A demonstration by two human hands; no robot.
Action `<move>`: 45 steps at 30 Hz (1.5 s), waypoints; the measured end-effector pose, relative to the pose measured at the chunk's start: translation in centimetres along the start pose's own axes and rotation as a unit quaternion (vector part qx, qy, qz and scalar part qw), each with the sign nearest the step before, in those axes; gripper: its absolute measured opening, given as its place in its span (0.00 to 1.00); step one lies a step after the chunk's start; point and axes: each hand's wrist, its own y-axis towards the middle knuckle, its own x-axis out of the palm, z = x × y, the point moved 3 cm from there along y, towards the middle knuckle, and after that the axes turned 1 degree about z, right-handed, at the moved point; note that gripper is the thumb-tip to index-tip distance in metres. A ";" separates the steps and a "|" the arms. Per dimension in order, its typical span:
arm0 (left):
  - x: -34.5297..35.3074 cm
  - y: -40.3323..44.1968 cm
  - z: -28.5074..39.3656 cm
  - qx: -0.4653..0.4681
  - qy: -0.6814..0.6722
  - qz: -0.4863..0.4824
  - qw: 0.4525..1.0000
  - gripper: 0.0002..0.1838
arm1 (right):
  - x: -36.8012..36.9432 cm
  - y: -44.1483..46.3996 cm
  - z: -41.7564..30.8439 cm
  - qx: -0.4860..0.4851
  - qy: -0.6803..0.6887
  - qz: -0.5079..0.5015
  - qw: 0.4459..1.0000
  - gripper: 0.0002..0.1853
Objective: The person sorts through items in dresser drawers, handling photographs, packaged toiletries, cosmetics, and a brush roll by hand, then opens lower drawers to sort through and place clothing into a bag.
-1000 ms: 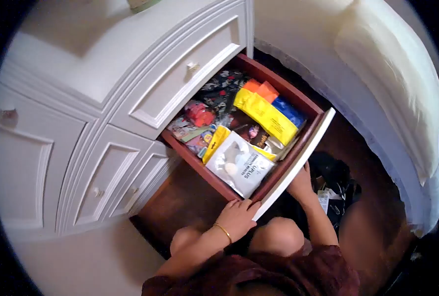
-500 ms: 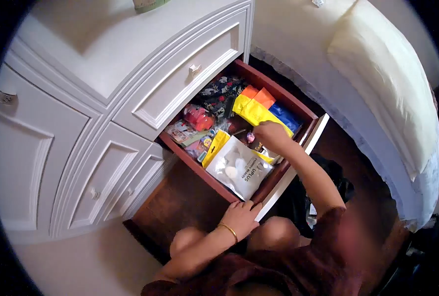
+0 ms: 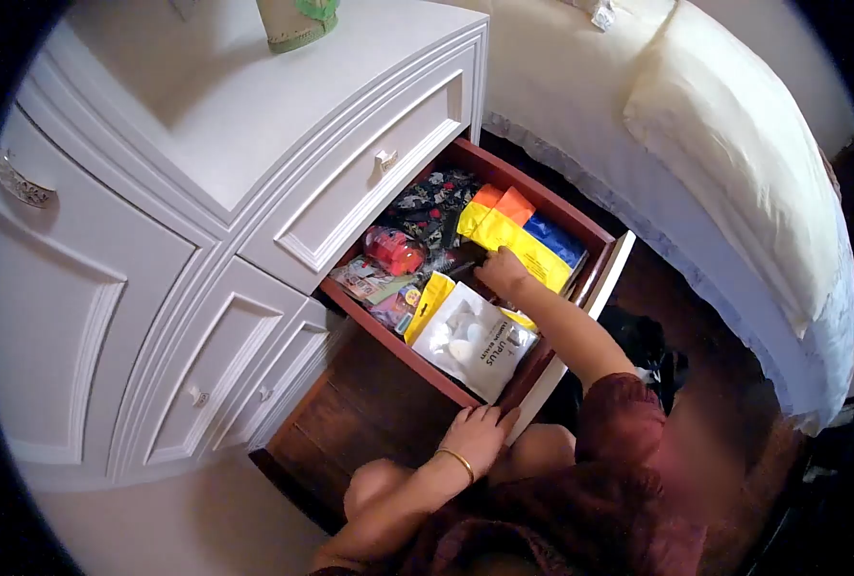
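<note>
A pulled-out drawer (image 3: pixel 408 349) with reddish-brown sides holds packets and pouches. My left hand (image 3: pixel 476 434) is closed over the drawer's near corner, a gold bracelet on its wrist. Inside the drawer, my right hand (image 3: pixel 504 273) reaches down between a yellow packet (image 3: pixel 528 252) and a white pouch (image 3: pixel 475 342) with a yellow edge; its fingertips are partly hidden. A red item in clear wrap (image 3: pixel 393 252) and a dark patterned cloth (image 3: pixel 433 205) lie toward the back. Orange (image 3: pixel 514 205) and blue packets (image 3: pixel 553 237) lie at the right.
The white cabinet (image 3: pixel 350 197) stands on the left, with a green-and-beige container (image 3: pixel 297 21) on top. A bed with pale covers (image 3: pixel 705 163) is on the right. A black bag (image 3: pixel 638 336) rests on the dark floor beyond the drawer front.
My right hand has come from below the drawer front into the drawer and moved farther in, toward its middle. My left hand stays at the corner. The view has shifted slightly.
</note>
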 end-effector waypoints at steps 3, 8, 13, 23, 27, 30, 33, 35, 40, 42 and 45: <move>-0.8 -0.2 0.0 -0.002 -0.011 0.016 1.000 0.29 | -6.8 -3.5 0.9 0.146 0.234 0.068 0.959 0.14; -5.3 -0.2 -1.2 -0.079 -0.116 0.087 0.986 0.24 | -11.2 -9.2 0.3 0.098 0.840 0.120 0.521 0.16; -7.4 0.1 -4.3 -0.108 -0.570 0.338 0.741 0.24 | -14.2 -13.4 -5.4 0.014 0.938 0.081 0.336 0.28; -8.9 -2.2 -7.2 -0.137 -0.801 0.358 0.460 0.17 | -16.1 -15.0 -11.7 -0.042 0.927 0.009 0.372 0.26; -8.7 -2.6 -8.2 -0.155 -0.782 0.410 0.442 0.14 | -15.7 -15.5 -12.1 -0.023 0.946 -0.019 0.323 0.26; -8.8 -3.1 -8.7 -0.139 -0.778 0.435 0.431 0.13 | -14.7 -15.1 -12.3 -0.034 0.957 -0.014 0.288 0.25; -9.2 -3.6 -8.2 -0.198 -0.783 0.441 0.392 0.11 | -13.8 -15.0 -11.8 -0.023 0.950 -0.028 0.310 0.25; -9.0 -3.7 -8.4 -0.199 -0.781 0.444 0.391 0.09 | -13.3 -14.9 -11.8 -0.021 0.946 -0.027 0.323 0.25; -8.7 -3.8 -8.3 -0.165 -0.803 0.440 0.366 0.05 | -12.1 -14.4 -11.9 -0.006 0.941 -0.026 0.336 0.28; -8.7 -3.6 -7.9 -0.145 -0.794 0.442 0.392 0.05 | -11.4 -14.0 -12.1 -0.002 0.927 0.012 0.374 0.30; -8.8 -3.2 -7.7 -0.100 -0.848 0.386 0.349 0.08 | -11.8 -14.1 -11.8 0.022 0.930 0.018 0.367 0.34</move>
